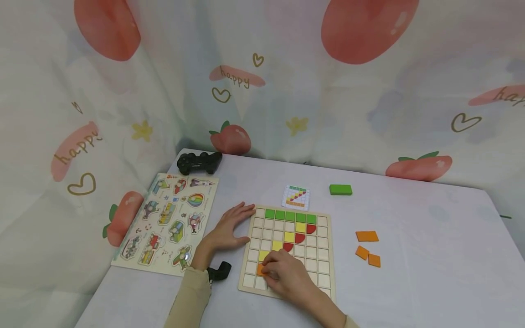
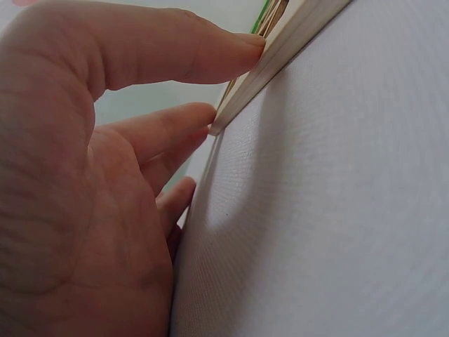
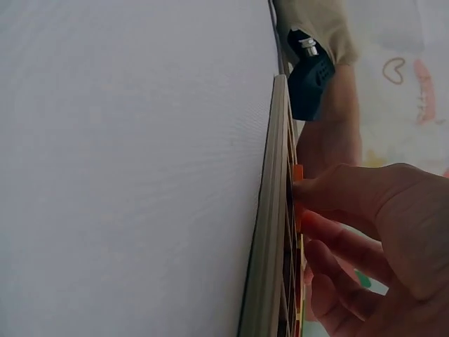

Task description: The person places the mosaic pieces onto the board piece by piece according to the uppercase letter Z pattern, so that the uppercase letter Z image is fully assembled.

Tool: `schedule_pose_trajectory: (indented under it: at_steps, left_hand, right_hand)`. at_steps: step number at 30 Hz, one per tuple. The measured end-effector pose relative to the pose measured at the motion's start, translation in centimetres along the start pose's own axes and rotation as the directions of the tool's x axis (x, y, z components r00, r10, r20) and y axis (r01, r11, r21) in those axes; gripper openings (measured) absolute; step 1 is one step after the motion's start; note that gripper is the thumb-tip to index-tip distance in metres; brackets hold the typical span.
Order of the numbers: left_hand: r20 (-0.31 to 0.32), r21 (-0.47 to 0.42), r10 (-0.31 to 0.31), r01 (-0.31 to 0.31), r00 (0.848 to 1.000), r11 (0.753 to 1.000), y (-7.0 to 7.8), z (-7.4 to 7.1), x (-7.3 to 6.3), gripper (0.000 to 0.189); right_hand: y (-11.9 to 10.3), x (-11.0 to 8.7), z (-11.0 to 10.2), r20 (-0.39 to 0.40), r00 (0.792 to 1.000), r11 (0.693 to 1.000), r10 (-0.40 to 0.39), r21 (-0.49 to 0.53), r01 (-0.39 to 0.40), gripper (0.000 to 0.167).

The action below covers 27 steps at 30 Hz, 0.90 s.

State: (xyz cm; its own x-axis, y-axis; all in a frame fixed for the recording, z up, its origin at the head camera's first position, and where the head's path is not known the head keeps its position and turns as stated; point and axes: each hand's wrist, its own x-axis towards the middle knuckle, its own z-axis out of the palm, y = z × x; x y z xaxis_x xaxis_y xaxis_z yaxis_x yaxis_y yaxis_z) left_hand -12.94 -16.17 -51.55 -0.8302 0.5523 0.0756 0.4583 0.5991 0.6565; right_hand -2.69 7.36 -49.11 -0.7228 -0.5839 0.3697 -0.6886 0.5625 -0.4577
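A square wooden grid board (image 1: 334, 259) lies on the table. It carries a row of green squares (image 1: 290, 216), a diagonal of yellow squares (image 1: 289, 237) and red quarter-round tiles (image 1: 300, 238). Over the board's lower left, my right hand (image 1: 289, 278) pinches an orange square tile (image 1: 260, 269) at a grid cell; in the right wrist view the tile (image 3: 298, 172) stands slightly proud of the board beneath thumb and fingers. My left hand (image 1: 225, 232) touches the board's left edge with thumb and fingertips, fingers extended; the left wrist view shows the thumb (image 2: 210, 53) against the wooden rim.
A small pattern card (image 1: 296, 197) lies behind the board, with a green block (image 1: 340, 189) to its right. Several loose orange tiles (image 1: 367, 236) are right of the board. Leftward lie a picture puzzle board (image 1: 164, 223) and a black game controller (image 1: 199, 163). Printed curtains rise behind and left.
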Motion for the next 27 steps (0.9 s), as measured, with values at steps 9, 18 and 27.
schedule_pose_trajectory:
  at_steps: [9,18,27]
  left_hand:
    - [-0.002,-0.001,-0.006,0.006,1.000,1.000,0.1,-0.2,-0.2,0.077]
    - [-0.002,0.000,0.004,-0.004,1.000,1.000,0.1,-0.1,-0.1,0.076]
    - [-0.015,-0.019,0.023,-0.023,1.000,1.000,0.3,-0.2,-0.1,0.076]
  right_hand:
    - [1.9,-0.2,-2.8,0.055,0.975,0.976,0.217,0.024,-0.218,0.014]
    - [8.7,-3.4,-10.0,-0.019,0.876,0.872,0.482,-0.086,-0.482,0.025]
    - [13.3,-6.8,-14.3,0.063,0.782,0.781,0.620,-0.141,-0.608,0.037]
